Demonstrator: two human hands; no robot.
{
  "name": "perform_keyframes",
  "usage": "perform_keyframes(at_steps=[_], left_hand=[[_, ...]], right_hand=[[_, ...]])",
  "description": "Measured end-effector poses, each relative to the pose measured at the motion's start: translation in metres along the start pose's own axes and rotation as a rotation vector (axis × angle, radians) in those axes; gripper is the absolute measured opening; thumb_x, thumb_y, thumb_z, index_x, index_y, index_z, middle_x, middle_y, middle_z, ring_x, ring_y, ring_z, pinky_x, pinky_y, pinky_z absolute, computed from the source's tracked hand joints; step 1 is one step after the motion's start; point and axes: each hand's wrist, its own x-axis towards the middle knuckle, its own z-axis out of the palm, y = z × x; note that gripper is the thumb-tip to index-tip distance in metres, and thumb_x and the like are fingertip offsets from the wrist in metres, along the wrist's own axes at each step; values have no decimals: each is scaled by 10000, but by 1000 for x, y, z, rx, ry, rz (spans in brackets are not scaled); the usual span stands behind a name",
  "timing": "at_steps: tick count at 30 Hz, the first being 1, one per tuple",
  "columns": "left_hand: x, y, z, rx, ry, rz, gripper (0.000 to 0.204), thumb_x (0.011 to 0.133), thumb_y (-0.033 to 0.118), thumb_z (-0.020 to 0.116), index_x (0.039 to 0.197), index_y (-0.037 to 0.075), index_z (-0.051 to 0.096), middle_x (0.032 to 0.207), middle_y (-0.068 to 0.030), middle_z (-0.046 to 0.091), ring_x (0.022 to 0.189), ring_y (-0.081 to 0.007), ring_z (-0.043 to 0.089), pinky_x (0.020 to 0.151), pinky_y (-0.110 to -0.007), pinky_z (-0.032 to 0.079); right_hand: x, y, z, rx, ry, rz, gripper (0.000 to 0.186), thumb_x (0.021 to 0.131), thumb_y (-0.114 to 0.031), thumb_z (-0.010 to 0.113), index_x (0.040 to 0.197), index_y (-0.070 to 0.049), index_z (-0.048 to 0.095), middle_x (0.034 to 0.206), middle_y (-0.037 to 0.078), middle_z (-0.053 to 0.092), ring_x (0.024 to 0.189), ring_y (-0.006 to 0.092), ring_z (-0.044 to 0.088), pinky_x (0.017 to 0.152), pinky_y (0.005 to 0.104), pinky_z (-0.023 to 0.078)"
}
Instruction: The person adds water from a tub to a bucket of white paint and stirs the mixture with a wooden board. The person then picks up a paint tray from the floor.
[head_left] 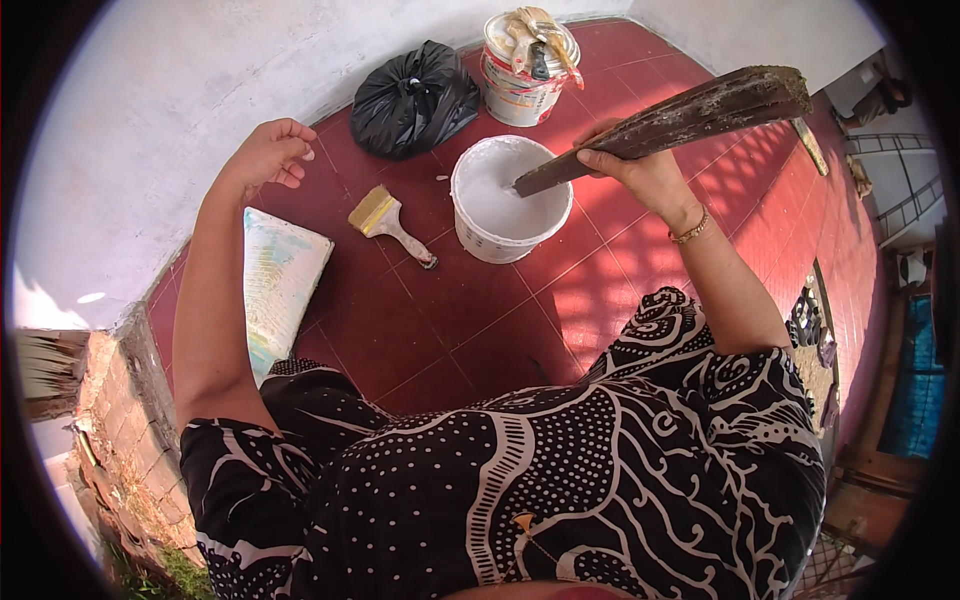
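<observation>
My right hand [635,175] is closed round a dark, worn wooden plank [690,115]. Its lower end dips into a white bucket [512,243] that holds white paint [495,195]. The plank leans up and away to the right. My left hand [272,157] is raised near the white wall, fingers loosely curled and apart, with nothing seen in it. Between that hand and the bucket, a wide paintbrush [392,222] with a yellow band lies on the tiles. Below my left hand, a paint-stained white tray or board [285,275] lies beside my forearm.
A knotted black plastic bag [415,100] sits against the white wall [180,90]. Next to it stands a lidded paint pail [520,95] with several used brushes [540,40] on top. Red tiles [440,320] cover the floor. Far right, a ladder-like frame [900,190] shows.
</observation>
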Motion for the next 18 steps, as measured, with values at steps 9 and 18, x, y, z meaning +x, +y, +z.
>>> perform_keyframes(at_steps=[9,18], left_hand=[[-2,2,-1,7,11,3,232,789,113,566,1006,35,546,817,-21,558,603,-87,536,554,-236,489],[-7,-1,-3,3,16,5,244,782,118,573,1010,36,539,813,-12,542,610,-70,528,545,-210,471]], right_hand=[[0,-1,12,52,27,49,172,806,-98,678,944,-4,635,878,58,641,802,123,609,712,254,516],[-8,-17,10,248,-218,123,191,804,-112,669,963,-13,632,908,62,641,844,136,603,727,260,510]])
